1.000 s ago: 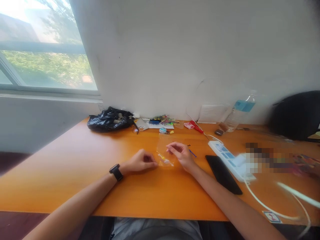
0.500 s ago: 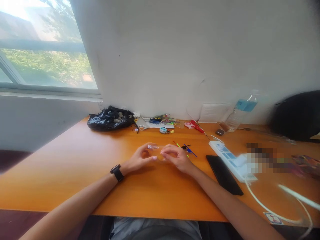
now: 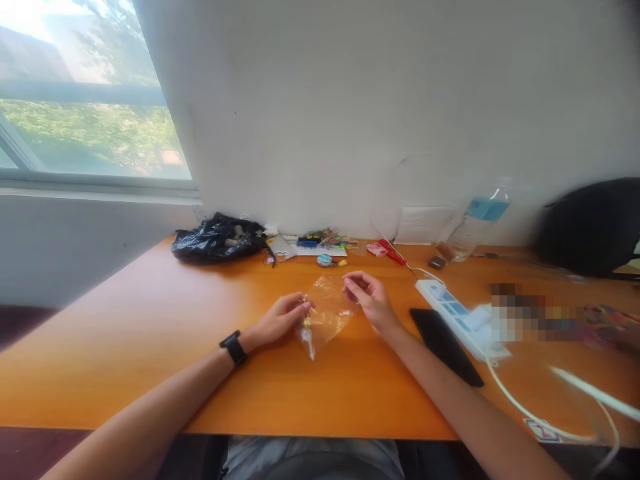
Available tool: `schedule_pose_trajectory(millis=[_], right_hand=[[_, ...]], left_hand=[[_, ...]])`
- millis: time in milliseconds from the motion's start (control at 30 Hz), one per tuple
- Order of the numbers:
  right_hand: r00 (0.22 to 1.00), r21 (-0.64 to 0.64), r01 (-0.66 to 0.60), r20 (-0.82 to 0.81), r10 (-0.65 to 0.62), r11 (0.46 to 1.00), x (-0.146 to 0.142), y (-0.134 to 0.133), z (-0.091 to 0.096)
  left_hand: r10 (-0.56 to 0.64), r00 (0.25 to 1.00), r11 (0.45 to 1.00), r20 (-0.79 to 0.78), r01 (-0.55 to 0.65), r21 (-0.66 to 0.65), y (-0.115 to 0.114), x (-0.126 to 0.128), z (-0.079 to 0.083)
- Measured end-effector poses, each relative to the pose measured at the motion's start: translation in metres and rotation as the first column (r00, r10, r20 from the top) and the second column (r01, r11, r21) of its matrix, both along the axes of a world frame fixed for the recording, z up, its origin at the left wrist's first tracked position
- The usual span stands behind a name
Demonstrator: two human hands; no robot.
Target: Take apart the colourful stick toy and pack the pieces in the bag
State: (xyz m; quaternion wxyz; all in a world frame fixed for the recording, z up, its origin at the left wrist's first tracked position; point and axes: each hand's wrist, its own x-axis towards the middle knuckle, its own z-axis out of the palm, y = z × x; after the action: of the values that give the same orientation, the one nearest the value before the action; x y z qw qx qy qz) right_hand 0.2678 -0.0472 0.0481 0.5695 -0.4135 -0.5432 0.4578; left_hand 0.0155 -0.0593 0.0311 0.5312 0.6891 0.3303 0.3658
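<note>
Clock directions take the clear plastic bag (image 3: 327,313) as centre, with 12 o'clock straight ahead of the wearer.

The left hand (image 3: 285,317) is at 9 o'clock, palm turned inward, its thumb and forefinger pinching the bag's left side. Its forearm comes in from 8 o'clock and wears a black watch (image 3: 233,348). The right hand (image 3: 371,299) is at 3 o'clock, fingers curled and thumb close to the forefinger, right by the bag's edge; whether it grips the film cannot be told. Its forearm comes in from 4 o'clock.

The bag is spread between the hands, tilted, one corner pointing to 6 o'clock. Small white and yellowish pieces (image 3: 307,333) are gathered in its lower left part, just below the left fingertips; their exact shape is too small to tell.

Around it runs an orange-brown bench (image 3: 150,367). At 10 o'clock, near the wall, a crumpled black plastic bag (image 3: 213,243) shows pale bits at its opening. At 12 o'clock is a small round pale-blue item (image 3: 324,260). At 2 o'clock is a clear bottle (image 3: 485,210) with a blue label. At 3 o'clock lies a white power strip (image 3: 453,310).
</note>
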Motion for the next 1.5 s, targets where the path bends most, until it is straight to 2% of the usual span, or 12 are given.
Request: schedule_pose_trajectory(millis=[100,200,400,467,533,600,667,767,867,1100,1367,1500], right_hand=[[0.996,-0.084,-0.077,0.048,0.081,0.994,0.008,0.007,-0.002],[0.974,-0.091,-0.153,0.157,0.166,0.984,0.013,0.013,-0.009],[0.906,0.065,-0.054,0.424,0.022,0.996,0.034,0.029,-0.015],[0.821,0.124,0.035,0.562,-0.099,0.992,0.049,0.034,-0.011],[0.635,0.187,0.095,0.745,-0.204,0.978,0.065,0.038,-0.007],[0.473,0.194,0.127,0.850,-0.231,0.973,0.077,0.040,-0.004],[0.383,0.187,0.119,0.897,-0.219,0.975,0.081,0.040,-0.003],[0.313,0.167,0.070,0.932,-0.180,0.984,0.077,0.035,0.000],[0.287,0.126,0.026,0.949,-0.128,0.992,0.068,0.027,0.004],[0.224,0.100,-0.009,0.970,-0.096,0.995,0.060,0.016,0.013],[0.201,0.071,0.004,0.977,-0.071,0.997,0.056,0.013,0.019],[0.225,0.079,0.000,0.971,-0.077,0.997,0.055,0.014,0.018]], left_hand=[[-0.014,1.000,1.000,-0.020,0.014,0.008,0.003,-0.002,-0.002],[0.003,0.999,1.000,-0.039,-0.003,0.008,0.009,-0.005,-0.009],[-0.006,0.998,0.998,-0.056,0.003,-0.059,0.021,-0.011,-0.020],[-0.004,0.998,0.998,-0.058,0.001,-0.056,0.022,-0.012,-0.020],[0.006,0.997,0.999,-0.071,-0.009,-0.039,0.022,-0.012,-0.019],[0.025,0.996,1.000,-0.084,-0.026,-0.011,0.022,-0.012,-0.018],[0.059,0.993,0.998,-0.103,-0.056,0.029,0.021,-0.011,-0.016],[0.161,0.979,0.985,-0.124,-0.153,0.076,0.022,-0.012,-0.013],[0.224,0.968,0.973,-0.110,-0.216,0.078,0.022,-0.012,-0.010],[0.212,0.969,0.976,-0.125,-0.204,0.070,0.018,-0.010,-0.005],[0.219,0.966,0.974,-0.135,-0.209,0.088,0.019,-0.011,-0.006],[0.209,0.969,0.976,-0.130,-0.197,0.094,0.019,-0.011,-0.005]])
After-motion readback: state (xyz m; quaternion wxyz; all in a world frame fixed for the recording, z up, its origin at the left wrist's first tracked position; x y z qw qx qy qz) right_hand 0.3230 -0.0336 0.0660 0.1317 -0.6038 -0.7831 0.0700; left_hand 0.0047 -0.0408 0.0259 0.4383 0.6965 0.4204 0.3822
